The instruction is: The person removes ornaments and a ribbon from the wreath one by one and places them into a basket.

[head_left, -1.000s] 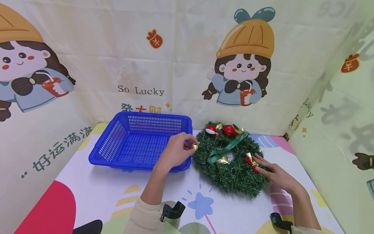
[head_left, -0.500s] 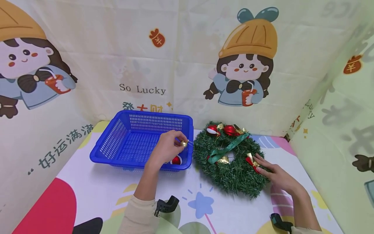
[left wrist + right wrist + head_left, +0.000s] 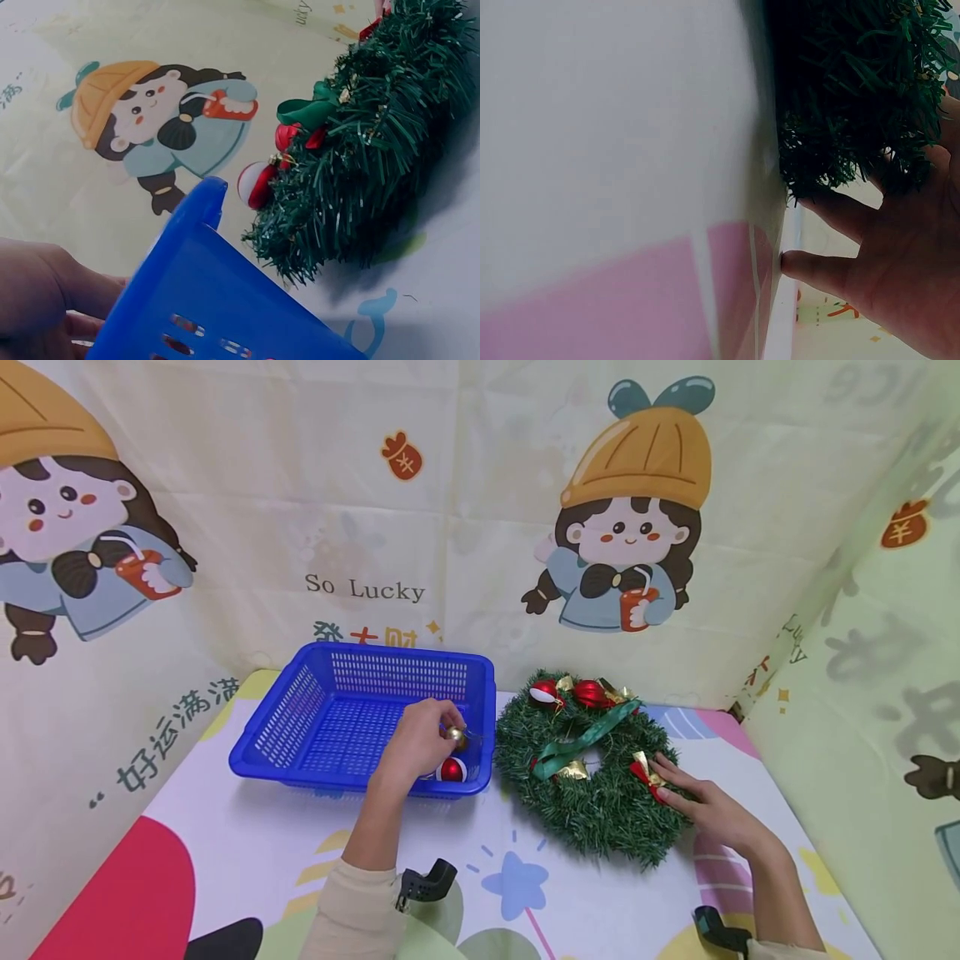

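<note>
Inside the right end of the blue plastic basket point(image 3: 300, 772), my left hand point(image 3: 420, 743) pinches a gold ball ornament point(image 3: 454, 735). A red-and-white ball ornament point(image 3: 452, 769) lies just below it against the basket's near wall. My right hand point(image 3: 712, 808) rests on the right side of the green Christmas wreath point(image 3: 600, 822), its fingers extended beside a red bow point(image 3: 645, 773) with gold on it. In the right wrist view the right hand point(image 3: 907, 255) has its fingers spread along the wreath's edge. The left wrist view shows part of the left hand point(image 3: 37, 292) behind the basket's wall point(image 3: 247, 285).
On the wreath sit red balls point(image 3: 591, 694), a green ribbon point(image 3: 588, 739) and a gold bell point(image 3: 573, 770). The basket's right side stands close to the wreath. A patterned cloth point(image 3: 420, 877) covers the table, with printed sheets point(image 3: 480, 543) behind and at both sides.
My left hand has moved left from the wreath's edge and down into the basket with the gold ball. The red-and-white ball has come into view there. The right hand stays on the wreath.
</note>
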Available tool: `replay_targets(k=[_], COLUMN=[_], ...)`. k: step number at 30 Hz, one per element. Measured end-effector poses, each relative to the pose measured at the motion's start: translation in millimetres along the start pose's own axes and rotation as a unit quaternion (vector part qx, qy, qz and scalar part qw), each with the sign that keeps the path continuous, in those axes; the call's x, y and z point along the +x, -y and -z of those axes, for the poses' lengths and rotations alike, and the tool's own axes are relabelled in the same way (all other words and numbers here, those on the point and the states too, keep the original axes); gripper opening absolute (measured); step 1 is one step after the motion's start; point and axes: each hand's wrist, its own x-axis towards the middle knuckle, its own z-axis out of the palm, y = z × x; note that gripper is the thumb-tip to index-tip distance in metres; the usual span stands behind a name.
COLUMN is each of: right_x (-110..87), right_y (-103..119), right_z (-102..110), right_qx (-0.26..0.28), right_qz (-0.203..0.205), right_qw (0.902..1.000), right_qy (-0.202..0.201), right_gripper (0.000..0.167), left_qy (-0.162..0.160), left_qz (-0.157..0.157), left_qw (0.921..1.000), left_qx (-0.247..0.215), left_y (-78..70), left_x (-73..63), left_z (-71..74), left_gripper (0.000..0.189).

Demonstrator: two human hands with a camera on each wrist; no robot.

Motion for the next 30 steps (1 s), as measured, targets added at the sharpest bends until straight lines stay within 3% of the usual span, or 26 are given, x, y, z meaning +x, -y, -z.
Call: replay_targets(k=[12,19,30], right_x=[-0.5,-0.6,-0.5], right_y=[-1,0,-1], right_z=[0,0,0], right_qx=[0.001,0.003,0.0], right_qz=[0.003,0.006,0.005], right_qw=[1.0,1.0,1.0], right_qy=[-0.001,-0.005,-0.005], right_gripper=[0.058,0.058,0.059], left_qy=[-0.007,0.006,0.02], left_qz=[0.032,0.048,0.043], left_qw=[0.999,0.998,0.9961], left_qx=[0.029,0.041,0.074], left_y=[10.0,16.1,23.1], left_x=[3.7,7.5,11.0], left_z=[-5.9,-9.4,-12.0], left_gripper=[0.022,0.019,0.017])
